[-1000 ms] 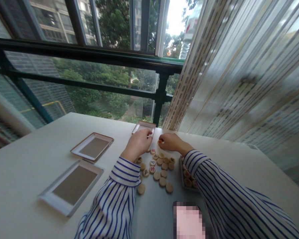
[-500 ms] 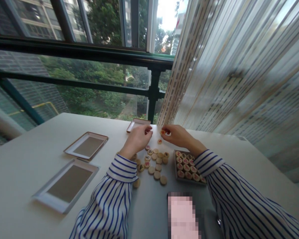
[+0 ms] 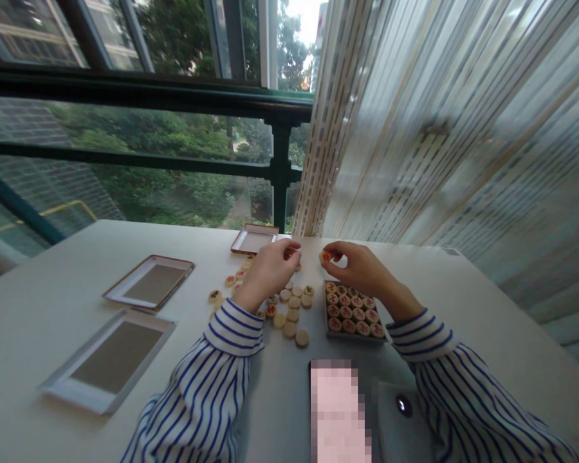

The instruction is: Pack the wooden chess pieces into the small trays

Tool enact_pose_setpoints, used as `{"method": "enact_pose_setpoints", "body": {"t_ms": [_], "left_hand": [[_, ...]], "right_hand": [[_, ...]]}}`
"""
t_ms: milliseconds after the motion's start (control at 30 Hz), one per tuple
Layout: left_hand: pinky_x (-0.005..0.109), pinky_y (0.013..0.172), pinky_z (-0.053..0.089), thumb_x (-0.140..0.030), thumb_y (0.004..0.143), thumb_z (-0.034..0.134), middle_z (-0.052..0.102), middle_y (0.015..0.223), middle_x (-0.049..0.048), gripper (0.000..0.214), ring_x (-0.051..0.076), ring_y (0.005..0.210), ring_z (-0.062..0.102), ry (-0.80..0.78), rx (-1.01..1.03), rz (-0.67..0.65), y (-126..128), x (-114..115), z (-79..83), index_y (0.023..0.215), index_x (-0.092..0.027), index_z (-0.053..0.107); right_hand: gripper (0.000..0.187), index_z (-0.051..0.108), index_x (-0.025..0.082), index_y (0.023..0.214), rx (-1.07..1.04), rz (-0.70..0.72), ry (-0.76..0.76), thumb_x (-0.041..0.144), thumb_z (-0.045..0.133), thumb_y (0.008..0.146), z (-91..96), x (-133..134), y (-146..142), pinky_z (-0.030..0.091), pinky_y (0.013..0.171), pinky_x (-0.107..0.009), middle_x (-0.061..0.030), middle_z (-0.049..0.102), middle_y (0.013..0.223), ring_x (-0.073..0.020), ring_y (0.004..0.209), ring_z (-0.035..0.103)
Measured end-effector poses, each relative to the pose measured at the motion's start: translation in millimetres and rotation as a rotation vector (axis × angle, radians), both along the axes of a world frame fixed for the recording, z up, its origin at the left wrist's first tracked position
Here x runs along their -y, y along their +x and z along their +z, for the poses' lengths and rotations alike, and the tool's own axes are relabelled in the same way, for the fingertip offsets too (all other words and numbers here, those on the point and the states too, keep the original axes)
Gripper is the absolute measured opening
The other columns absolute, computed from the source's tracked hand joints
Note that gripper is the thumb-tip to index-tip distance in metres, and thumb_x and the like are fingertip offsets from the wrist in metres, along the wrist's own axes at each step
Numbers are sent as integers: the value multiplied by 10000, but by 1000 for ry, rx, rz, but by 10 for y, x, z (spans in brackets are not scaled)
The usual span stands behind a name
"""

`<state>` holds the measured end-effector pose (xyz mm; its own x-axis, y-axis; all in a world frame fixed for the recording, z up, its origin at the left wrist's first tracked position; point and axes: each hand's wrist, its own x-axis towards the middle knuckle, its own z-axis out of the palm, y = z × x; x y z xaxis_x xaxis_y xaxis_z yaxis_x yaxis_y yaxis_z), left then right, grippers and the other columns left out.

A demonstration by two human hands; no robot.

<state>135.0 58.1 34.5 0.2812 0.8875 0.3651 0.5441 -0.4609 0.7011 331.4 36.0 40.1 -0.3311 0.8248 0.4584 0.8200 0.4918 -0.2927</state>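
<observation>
From the camera on your head, your left hand (image 3: 271, 270) reaches forward with its back up and its fingers curled. Its thumb and finger bend toward each other, but I can't tell if they hold anything. Your right hand (image 3: 361, 269) is turned in toward your left one, and its thumb and finger pinch a round piece (image 3: 325, 256). That piece is small and pale tan, like wood, with a red sign on it. It sits at your right fingertips, in the space between your hands.

Just nearer to you than your right hand is a box (image 3: 357, 338) with round pieces lined up in rows, mostly with red signs. Loose pieces (image 3: 290, 330) lie between your hands and nearer to you, many showing a plain side.
</observation>
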Motion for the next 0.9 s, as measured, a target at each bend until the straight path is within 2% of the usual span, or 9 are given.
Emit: {"method": "enact_pose_setpoints", "body": {"t_ms": [467, 600, 900], "left_hand": [[276, 746, 483, -313, 792, 508, 682, 888, 70, 270, 163, 812, 627, -81, 46, -59, 171, 69, -78, 981, -154, 617], [270, 737, 483, -318, 785, 523, 684, 881, 70, 269, 159, 796, 628, -116, 74, -62, 198, 92, -64, 968, -147, 622], [259, 710, 483, -305, 771, 551, 693, 862, 72, 240, 151, 779, 631, -251, 172, -181, 282, 198, 18, 898, -125, 648]], "right_hand": [[248, 610, 168, 967, -4, -2, -18, 308, 540, 775, -17, 227, 127, 430, 723, -294, -48, 643, 831, -157, 751, 566], [246, 610, 176, 976, -8, 6, -33, 286, 544, 766, -15, 279, 140, 430, 734, -305, -51, 643, 841, -163, 762, 564], [259, 582, 159, 995, -77, 31, -45, 262, 563, 759, -32, 346, 55, 434, 717, -278, -50, 627, 844, -147, 769, 564]]}}
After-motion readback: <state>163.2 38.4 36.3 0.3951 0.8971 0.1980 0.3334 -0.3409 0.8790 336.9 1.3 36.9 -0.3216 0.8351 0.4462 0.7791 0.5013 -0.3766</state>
